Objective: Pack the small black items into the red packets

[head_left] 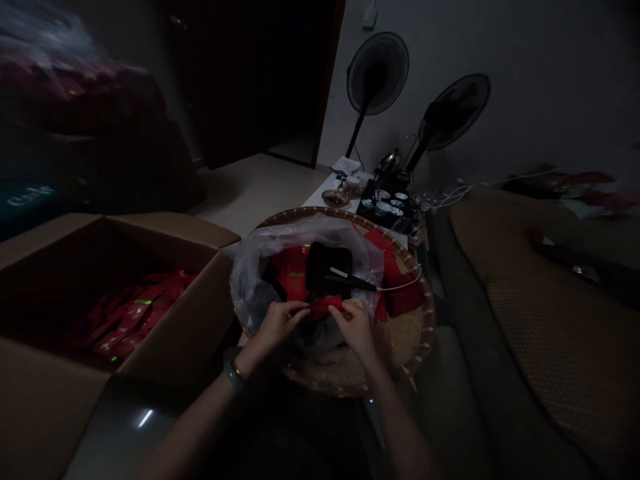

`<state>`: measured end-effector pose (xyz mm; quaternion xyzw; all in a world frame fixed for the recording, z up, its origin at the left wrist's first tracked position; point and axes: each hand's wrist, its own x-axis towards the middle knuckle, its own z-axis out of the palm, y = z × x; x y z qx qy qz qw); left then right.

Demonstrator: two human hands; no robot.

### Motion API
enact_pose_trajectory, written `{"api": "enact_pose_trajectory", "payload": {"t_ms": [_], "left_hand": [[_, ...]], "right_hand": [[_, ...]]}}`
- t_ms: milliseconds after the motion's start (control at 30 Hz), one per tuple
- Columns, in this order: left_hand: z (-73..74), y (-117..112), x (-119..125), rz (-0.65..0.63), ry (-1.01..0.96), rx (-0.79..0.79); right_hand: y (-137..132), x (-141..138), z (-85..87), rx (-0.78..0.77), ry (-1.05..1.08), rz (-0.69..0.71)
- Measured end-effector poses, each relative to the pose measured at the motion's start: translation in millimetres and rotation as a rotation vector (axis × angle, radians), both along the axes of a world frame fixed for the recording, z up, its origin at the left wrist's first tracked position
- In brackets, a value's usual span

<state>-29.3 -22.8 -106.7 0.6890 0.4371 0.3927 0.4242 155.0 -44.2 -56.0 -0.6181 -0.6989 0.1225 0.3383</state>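
Note:
My left hand [278,325] pinches the left end of a small red cloth piece [325,307]. The fingers of my right hand [356,331] are closed on its other end, so it is stretched between both hands. Below and around it is a clear plastic bag [250,263], open at the top, inside a round woven tray [419,347]. Just beyond the hands lie a red item with gold and green marks [296,283] and something black [327,260]. A slim black tool [357,281] with a white cord rests across the bag. Dim light hides finer detail.
At left stands an open cardboard box [213,317] with several red packed items [145,310]. Behind the tray, a tea tray [369,208] bears several cups. Two standing fans [379,73] rise by the wall. A couch with a woven mat [530,287] is at right.

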Motion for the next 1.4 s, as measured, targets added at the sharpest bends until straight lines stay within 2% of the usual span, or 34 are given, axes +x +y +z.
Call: {"api": "enact_pose_trajectory", "payload": {"t_ms": [133, 233, 300, 433, 500, 600, 700, 867, 967, 1067, 1167, 1233, 1333, 1400], "left_hand": [[-3.7, 5.3, 8.0, -0.057, 0.001, 0.027], [-8.0, 10.1, 10.3, -0.11, -0.008, 0.01], [-11.3, 13.3, 8.4, -0.139, -0.025, -0.012], [-16.2, 16.3, 0.7, -0.143, 0.002, -0.058], [-17.1, 16.5, -3.1, -0.148, 0.047, -0.079], [-17.5, 18.1, -8.3, -0.14, 0.078, -0.139], [-18.7, 21.4, -12.1, -0.122, 0.093, -0.215], [-23.6, 22.7, -12.7, -0.187, 0.104, -0.259], [-24.3, 23.0, -13.6, -0.19, 0.085, -0.252], [-23.3, 26.3, -16.7, -0.181, 0.088, -0.233], [-22.2, 28.4, -18.4, -0.159, 0.175, -0.196], [-19.5, 26.9, -17.3, -0.093, 0.231, -0.132], [-8.1, 22.4, -12.3, -0.002, 0.233, 0.08], [3.3, 21.6, -8.1, -0.064, 0.192, 0.207]], "right_hand": [[-4.2, 1.4, 10.3, 0.04, -0.163, -0.008], [-2.0, 2.0, 9.6, -0.014, -0.069, 0.025], [2.2, 3.0, 2.4, -0.149, 0.076, 0.073], [14.4, 5.1, -20.9, -0.547, 0.421, 0.134], [20.8, 5.4, -31.1, -0.634, 0.51, 0.133], [28.1, 5.3, -38.7, -0.564, 0.468, 0.084], [30.4, 5.1, -38.6, -0.508, 0.421, 0.086], [29.3, 6.8, -36.8, -0.681, 0.446, 0.285], [31.5, 10.3, -37.2, -0.74, 0.39, 0.29], [34.5, 13.9, -37.6, -0.737, 0.345, 0.275], [36.5, 15.2, -38.6, -0.696, 0.304, 0.294], [37.7, 14.0, -39.1, -0.655, 0.242, 0.297], [40.4, 8.1, -37.2, -0.562, 0.028, 0.306], [43.7, 1.2, -33.1, -0.512, -0.159, 0.351]]}}
